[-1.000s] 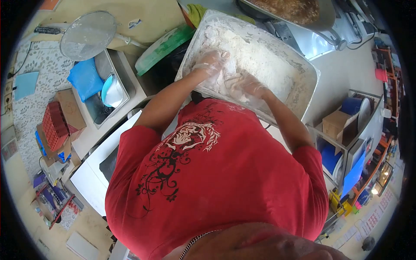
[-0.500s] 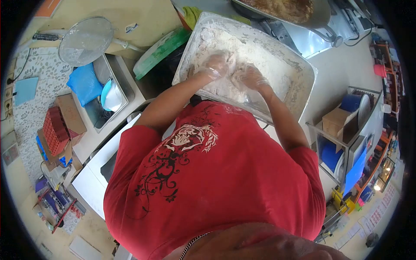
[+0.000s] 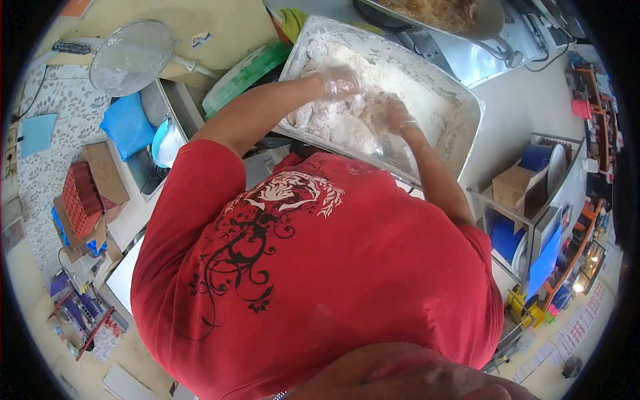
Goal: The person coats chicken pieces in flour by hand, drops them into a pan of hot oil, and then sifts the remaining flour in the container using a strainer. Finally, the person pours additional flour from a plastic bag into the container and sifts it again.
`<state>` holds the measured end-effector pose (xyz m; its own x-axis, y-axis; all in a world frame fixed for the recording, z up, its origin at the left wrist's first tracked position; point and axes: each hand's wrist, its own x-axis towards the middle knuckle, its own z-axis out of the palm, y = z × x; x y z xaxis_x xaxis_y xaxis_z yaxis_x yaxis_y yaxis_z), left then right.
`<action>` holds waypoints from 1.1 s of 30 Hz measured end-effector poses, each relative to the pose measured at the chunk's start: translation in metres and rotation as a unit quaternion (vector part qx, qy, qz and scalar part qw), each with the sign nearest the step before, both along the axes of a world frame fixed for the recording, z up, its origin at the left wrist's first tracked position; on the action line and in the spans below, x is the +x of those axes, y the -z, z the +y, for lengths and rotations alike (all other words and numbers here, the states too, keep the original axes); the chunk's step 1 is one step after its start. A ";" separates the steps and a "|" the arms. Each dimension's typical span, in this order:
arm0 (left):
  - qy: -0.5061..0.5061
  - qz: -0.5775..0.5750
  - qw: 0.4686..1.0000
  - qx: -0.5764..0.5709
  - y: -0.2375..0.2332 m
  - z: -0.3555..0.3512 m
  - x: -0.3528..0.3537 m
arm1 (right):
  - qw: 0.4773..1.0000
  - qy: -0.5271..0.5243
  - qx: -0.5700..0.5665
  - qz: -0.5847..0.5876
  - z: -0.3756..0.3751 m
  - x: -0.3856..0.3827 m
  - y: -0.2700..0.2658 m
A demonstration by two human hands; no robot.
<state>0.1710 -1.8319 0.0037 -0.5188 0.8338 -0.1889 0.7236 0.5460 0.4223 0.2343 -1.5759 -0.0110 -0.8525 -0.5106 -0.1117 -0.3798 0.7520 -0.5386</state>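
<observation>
A large metal tray [image 3: 472,133] holds white flour and several flour-coated pieces [image 3: 333,127], heaped toward its left and near side. Both my hands wear clear plastic gloves dusted with flour. My left hand [image 3: 341,83] is over the heap in the tray's left half, its fingers down and mostly hidden. Right of it, my right hand [image 3: 399,115] rests in the coated pieces near the tray's middle, with its fingertips buried in flour. What either hand grips, if anything, cannot be made out.
A pan of brown food [image 3: 453,15] sits beyond the tray. At the left are a round strainer [image 3: 132,59], a green-rimmed container [image 3: 243,77] and a blue bag [image 3: 128,127]. A metal rack with a cardboard box [image 3: 517,189] stands at the right.
My left hand has moved up and slightly right over the tray, away from the near edge. My right hand has shifted a little. More coated pieces show near the tray's near side.
</observation>
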 end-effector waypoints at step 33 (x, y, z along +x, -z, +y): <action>-0.427 -0.368 0.464 0.683 -0.023 -0.057 0.108 | 0.927 0.144 -0.283 -0.201 0.061 -0.009 -0.177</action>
